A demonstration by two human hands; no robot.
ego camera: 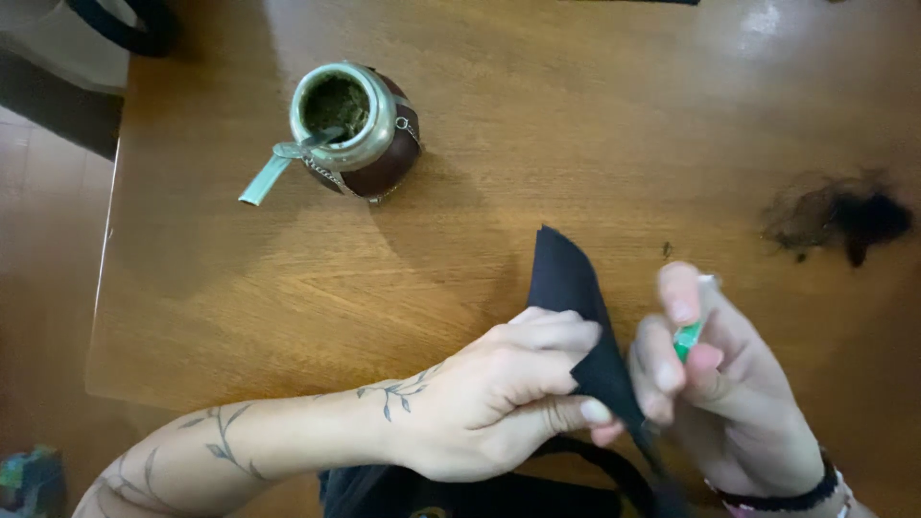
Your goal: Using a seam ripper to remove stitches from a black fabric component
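- Left hand (499, 393) pinches the black cloth (576, 317) near the table (595, 125) edge; keep the fold taut
- Right hand (720, 384) grips a small green tool (688, 336); guide it slowly, clear of fingertips
- Cup (357, 127) stands well apart

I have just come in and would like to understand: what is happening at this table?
A person pinches a folded piece of black fabric with the left hand. The right hand holds a small green, slender object beside it, too blurred to identify. A round brown gourd cup with a metal straw stands apart on the wooden table.
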